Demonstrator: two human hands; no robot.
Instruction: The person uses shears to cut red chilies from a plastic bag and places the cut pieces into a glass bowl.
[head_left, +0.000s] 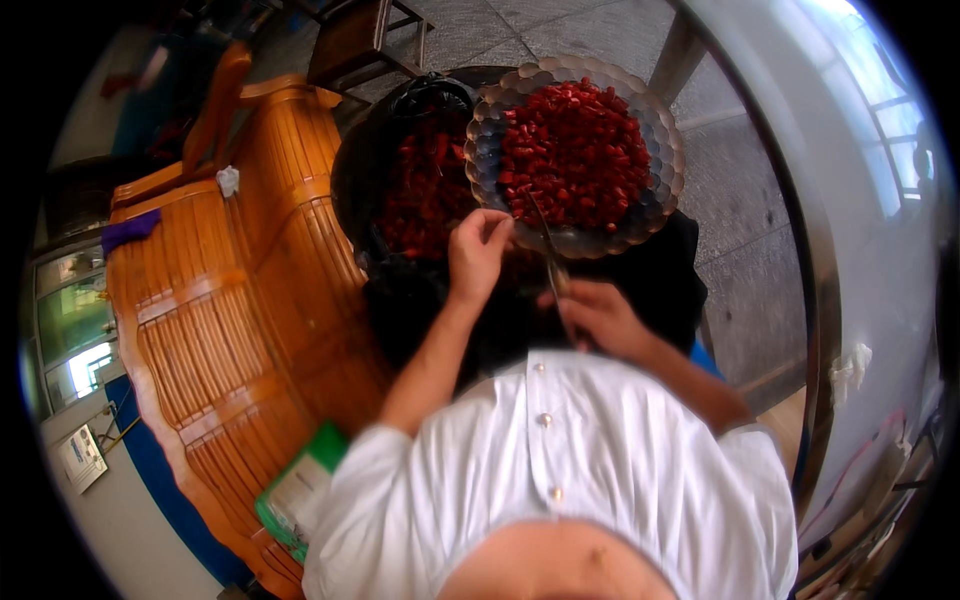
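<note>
A clear scalloped plastic tray (666, 161) holds many cut pieces of red chili pepper (574, 150). Left of it and partly beneath it, a container lined with a black plastic bag (442, 91) holds more red peppers (420, 187). At the tray's lower left rim, my left hand (480, 244) has thumb and forefinger pinched together; whether something small is between them cannot be made out. My right hand (604, 315) grips a pair of scissors (551, 255), blades pointing up over the tray's near edge. The handles are blurred and partly hidden by the fingers.
On the left stands a slatted wooden bench (202, 300) with a purple cloth (131, 230) and a green and white package (304, 487). A wooden stool (352, 37) is beyond the container. A glossy pale tabletop (847, 247) curves along the right, above grey floor tiles (750, 225).
</note>
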